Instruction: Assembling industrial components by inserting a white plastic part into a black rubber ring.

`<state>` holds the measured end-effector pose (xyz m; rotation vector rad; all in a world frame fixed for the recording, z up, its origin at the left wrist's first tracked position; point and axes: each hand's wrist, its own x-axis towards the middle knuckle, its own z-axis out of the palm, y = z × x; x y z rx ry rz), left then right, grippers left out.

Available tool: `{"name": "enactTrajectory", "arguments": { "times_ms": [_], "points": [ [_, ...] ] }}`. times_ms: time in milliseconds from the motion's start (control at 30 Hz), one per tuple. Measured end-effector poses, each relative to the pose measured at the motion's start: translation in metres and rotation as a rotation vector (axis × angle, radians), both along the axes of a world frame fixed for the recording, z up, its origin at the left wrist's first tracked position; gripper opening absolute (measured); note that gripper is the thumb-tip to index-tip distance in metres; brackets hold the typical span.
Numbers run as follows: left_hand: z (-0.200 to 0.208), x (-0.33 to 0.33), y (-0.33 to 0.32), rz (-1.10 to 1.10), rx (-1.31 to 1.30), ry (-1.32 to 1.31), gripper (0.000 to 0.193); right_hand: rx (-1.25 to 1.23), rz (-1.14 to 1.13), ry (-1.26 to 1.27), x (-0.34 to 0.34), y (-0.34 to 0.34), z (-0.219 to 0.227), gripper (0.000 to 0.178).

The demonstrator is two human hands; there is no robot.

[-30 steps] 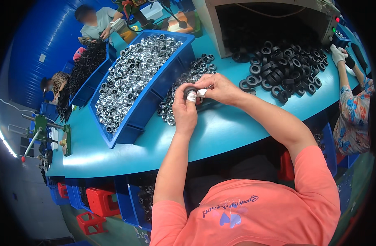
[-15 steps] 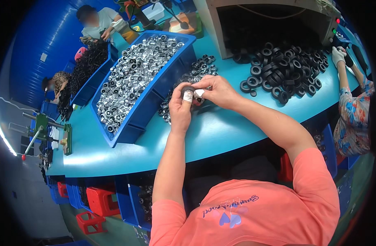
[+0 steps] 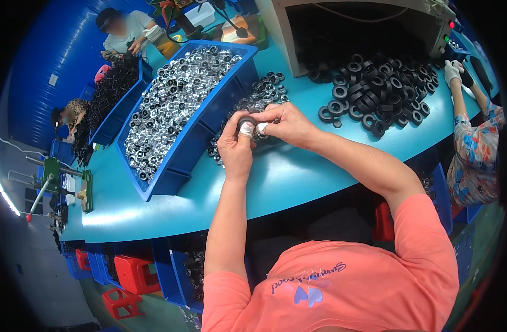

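Note:
Both of my hands are closed around one small black ring [image 3: 247,119] over the bench. My left hand [image 3: 236,152] grips it from the left, with white wrapping on the thumb. From the right, my right hand [image 3: 289,127] pinches at its side, also with white wrapped on a digit. Whether a shiny hub sits inside the ring is hidden by the fingers. Just beyond my hands lies a loose heap of small shiny wheel hubs [image 3: 263,95]. A blue bin [image 3: 195,141] full of similar silver and black hubs stands to the left.
A pile of black rubber rings [image 3: 369,102] lies to the right, before a boxy machine opening [image 3: 289,50]. A green hand press [image 3: 85,191] stands at the bench's left end. Co-workers sit far left and right, one in white gloves [image 3: 454,72]. Red stools [image 3: 133,274] stand below.
My hands stay together on the ring, with the fingers shifted slightly around it. The whole view has moved a little. At the far left, the co-worker's hands have moved slightly.

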<state>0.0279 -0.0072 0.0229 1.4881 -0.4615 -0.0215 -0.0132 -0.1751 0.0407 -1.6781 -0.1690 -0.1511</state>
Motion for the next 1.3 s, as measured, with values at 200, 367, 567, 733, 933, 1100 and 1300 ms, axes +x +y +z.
{"name": "enactTrajectory", "arguments": {
  "times_ms": [200,367,567,733,933,1100,1300],
  "points": [
    [-0.003,0.002,0.000,0.061,0.024,-0.042,0.021,0.071,0.002,0.034,-0.001,0.009,-0.001,0.030],
    [0.005,-0.004,-0.003,-0.043,0.008,0.073,0.030,0.276,0.070,0.165,0.010,0.001,-0.007,0.031],
    [0.004,-0.001,-0.003,-0.170,0.028,0.004,0.063,0.419,0.137,0.240,0.012,-0.012,-0.008,0.033],
    [-0.005,0.001,-0.001,-0.115,0.123,-0.057,0.062,0.370,0.099,0.214,0.010,-0.004,-0.004,0.036],
    [-0.004,-0.004,-0.007,-0.130,0.124,-0.155,0.054,0.397,0.070,0.219,0.010,-0.004,-0.007,0.029],
    [-0.001,-0.010,-0.007,-0.012,0.310,-0.319,0.051,0.426,0.030,0.321,0.014,-0.006,-0.016,0.027],
    [0.000,-0.012,-0.008,0.097,0.445,-0.500,0.051,0.401,-0.001,0.302,0.014,-0.002,-0.015,0.026]
  ]
}}
